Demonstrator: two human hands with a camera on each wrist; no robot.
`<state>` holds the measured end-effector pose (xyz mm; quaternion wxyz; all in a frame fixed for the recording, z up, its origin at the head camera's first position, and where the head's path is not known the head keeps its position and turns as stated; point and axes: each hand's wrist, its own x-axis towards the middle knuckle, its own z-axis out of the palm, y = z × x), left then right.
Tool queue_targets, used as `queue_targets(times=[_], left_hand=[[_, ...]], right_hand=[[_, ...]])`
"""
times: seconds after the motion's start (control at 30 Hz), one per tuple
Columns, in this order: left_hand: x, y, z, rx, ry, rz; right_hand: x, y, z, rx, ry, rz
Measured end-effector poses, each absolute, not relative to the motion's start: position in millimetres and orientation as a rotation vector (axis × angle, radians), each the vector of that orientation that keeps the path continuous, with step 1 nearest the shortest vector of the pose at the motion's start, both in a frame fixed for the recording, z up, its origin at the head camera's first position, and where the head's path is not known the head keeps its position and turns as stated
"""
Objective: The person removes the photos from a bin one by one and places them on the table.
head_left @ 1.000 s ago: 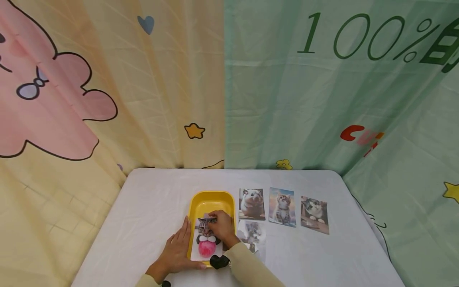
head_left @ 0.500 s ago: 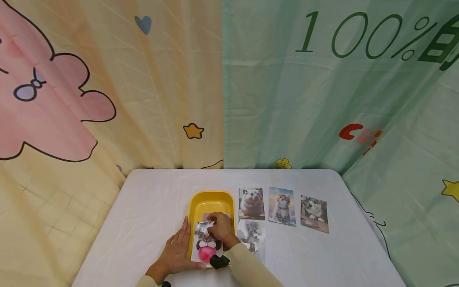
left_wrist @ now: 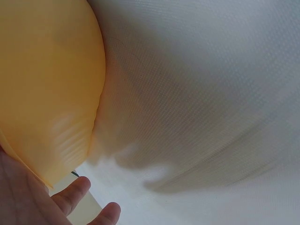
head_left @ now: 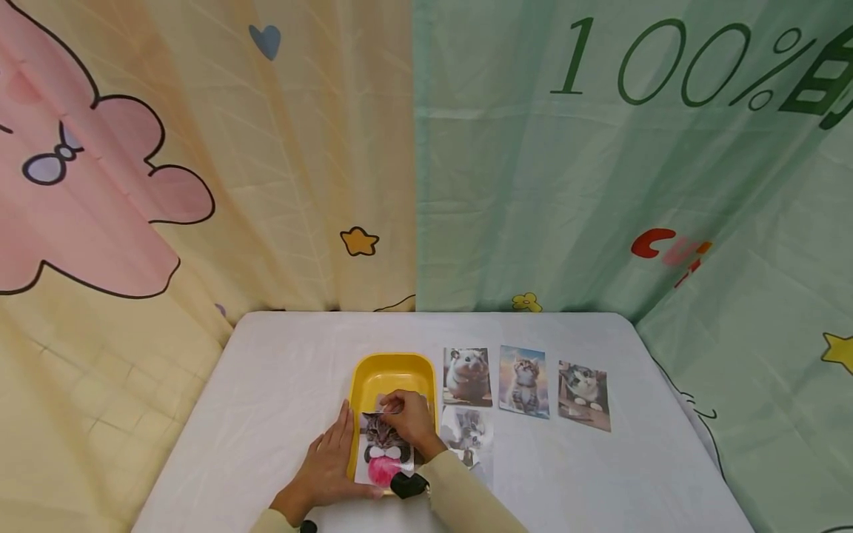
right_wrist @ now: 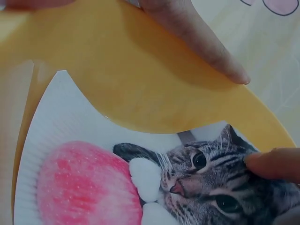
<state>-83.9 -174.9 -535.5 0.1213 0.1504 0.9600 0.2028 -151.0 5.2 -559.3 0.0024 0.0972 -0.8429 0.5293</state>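
The cat photo, a tabby with a white bow above a pink ball, lies in the near half of the yellow tray, its lower edge reaching the tray's near rim. The right hand sits over the photo's far end with its fingers bent down onto the top edge; the right wrist view shows a fingertip pressing on the cat's forehead, so the hand is touching the print, though I cannot tell whether it is actually pinching it. The left hand lies flat on the tabletop with straight, relaxed fingers laid along the tray's left wall, touching it and gripping nothing. A dark wrist-worn device shows at the right cuff, just at the tray's near corner.

Just right of the tray another pale cat picture lies flat. Beyond it, in a row running to the right, are a hamster picture, a kitten picture and a grey-and-white cat picture, all flat and apart from one another. The white-covered tabletop is backed by printed curtains, peach on the left and green on the right.
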Motion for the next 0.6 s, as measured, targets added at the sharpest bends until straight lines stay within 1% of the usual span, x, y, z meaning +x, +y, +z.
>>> queue_targets(times=[0.1,0.4,0.6], left_hand=[[-84.7,-175.2,-536.6,0.441,2.81,0.583],[-84.8,-174.4,-540.0,0.428,2.811,0.573],[-83.9,-175.0,-538.9,0.43,2.811,0.583]], right_hand=[[-150.9,5.4,-557.9,0.296,-2.642,1.68],[-149.9,5.5,-558.9,0.293,-2.687,1.546],[-152.4,7.4,-560.2,0.34,-2.698,1.601]])
